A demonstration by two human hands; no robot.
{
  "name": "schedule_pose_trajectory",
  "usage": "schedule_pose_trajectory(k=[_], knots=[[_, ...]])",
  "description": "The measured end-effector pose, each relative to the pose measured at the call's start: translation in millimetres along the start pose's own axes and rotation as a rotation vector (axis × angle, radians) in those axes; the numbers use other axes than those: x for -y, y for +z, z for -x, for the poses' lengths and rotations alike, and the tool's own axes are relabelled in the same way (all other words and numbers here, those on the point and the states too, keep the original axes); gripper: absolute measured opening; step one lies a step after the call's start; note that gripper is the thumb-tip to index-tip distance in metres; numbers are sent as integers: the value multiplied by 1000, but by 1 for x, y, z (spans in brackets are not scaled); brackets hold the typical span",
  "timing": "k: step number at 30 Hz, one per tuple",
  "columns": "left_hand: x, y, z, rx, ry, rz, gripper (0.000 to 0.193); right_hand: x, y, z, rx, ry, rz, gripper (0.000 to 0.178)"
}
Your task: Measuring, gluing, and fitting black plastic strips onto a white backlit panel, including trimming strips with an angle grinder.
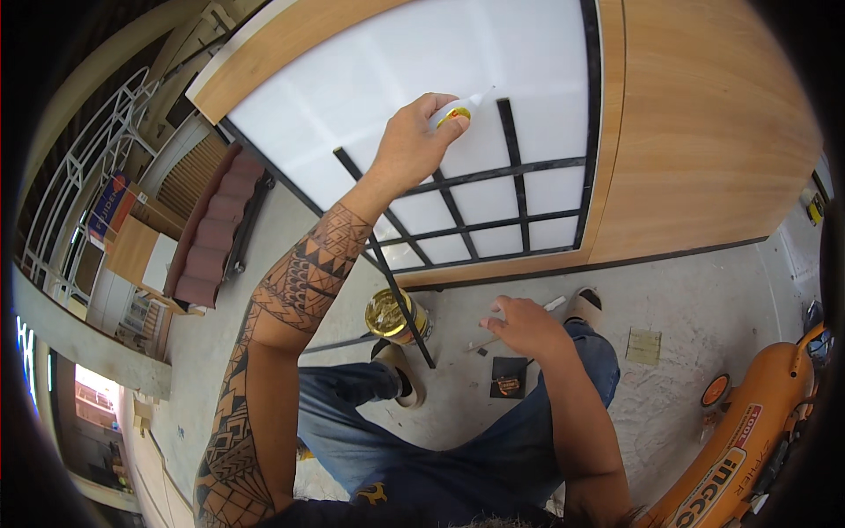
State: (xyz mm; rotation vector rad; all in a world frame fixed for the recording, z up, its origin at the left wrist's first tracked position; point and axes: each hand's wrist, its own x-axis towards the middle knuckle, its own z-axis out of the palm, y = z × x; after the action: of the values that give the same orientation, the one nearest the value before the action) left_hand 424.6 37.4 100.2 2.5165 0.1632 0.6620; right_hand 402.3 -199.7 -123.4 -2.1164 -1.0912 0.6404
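My left hand [414,145] is stretched forward, its fingers wrapped round a small white glue bottle [455,116] with a yellow label. The bottle's thin nozzle points up and right over a white panel [378,84], near the upper end of a black strip [510,132]. Black strips cross the panel's lower part as a grid. Lower down, my right hand [531,328] hovers above the floor near my knee, fingers loosely curled, thumb and forefinger apart, with nothing visible between them. A white slender thing [554,304] shows behind it, partly hidden. One loose black strip [405,304] leans from the panel down past a tin.
The yellow-gold round tin [387,314] stands by my left foot. Between my feet lies a small dark square with an orange-marked item [508,380]. An orange air compressor tank [735,440] is at the lower right. A wooden panel [704,132] rises on the right; roof-like tiles [216,229] stand left.
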Motion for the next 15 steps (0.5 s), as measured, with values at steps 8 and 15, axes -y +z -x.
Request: schedule_pose_trajectory(k=[8, 15], knots=[[58, -68, 104, 22, -82, 365, 37, -4, -8, -2, -48, -15, -24, 48], [157, -70, 229, 91, -502, 298, 32, 13, -12, 0, 73, 59, 65, 50]])
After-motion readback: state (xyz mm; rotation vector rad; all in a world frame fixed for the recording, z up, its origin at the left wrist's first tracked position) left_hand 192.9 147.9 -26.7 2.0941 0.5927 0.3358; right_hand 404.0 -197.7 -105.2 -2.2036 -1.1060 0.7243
